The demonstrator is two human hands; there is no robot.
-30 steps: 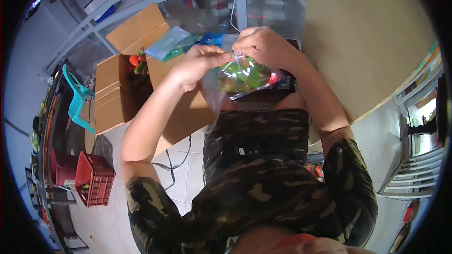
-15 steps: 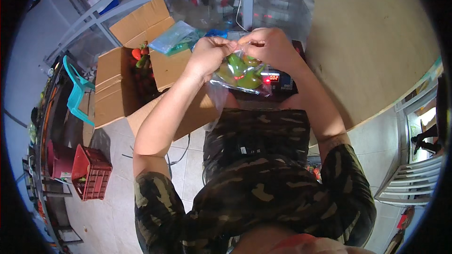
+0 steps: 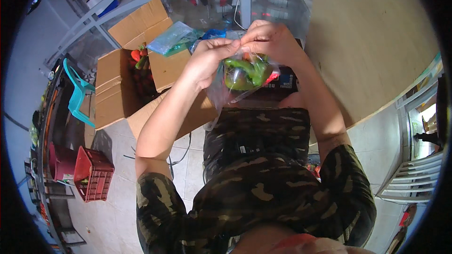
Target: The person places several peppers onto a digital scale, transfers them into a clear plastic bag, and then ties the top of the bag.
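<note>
Up in front of the chest, left hand [image 3: 207,61] and right hand [image 3: 270,42] both pinch the top of one clear bag [image 3: 235,82] of green peppers, above one open cardboard box [image 3: 129,77]

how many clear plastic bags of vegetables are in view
2: one bag of green vegetables held up by both hands, another bag lying on the open cardboard box. More may be hidden behind.

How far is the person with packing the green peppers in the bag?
Done: green peppers sit inside the clear plastic bag. In hand: left hand and right hand pinch its top edge together. Left: more vegetables lie in the open cardboard box.
</note>
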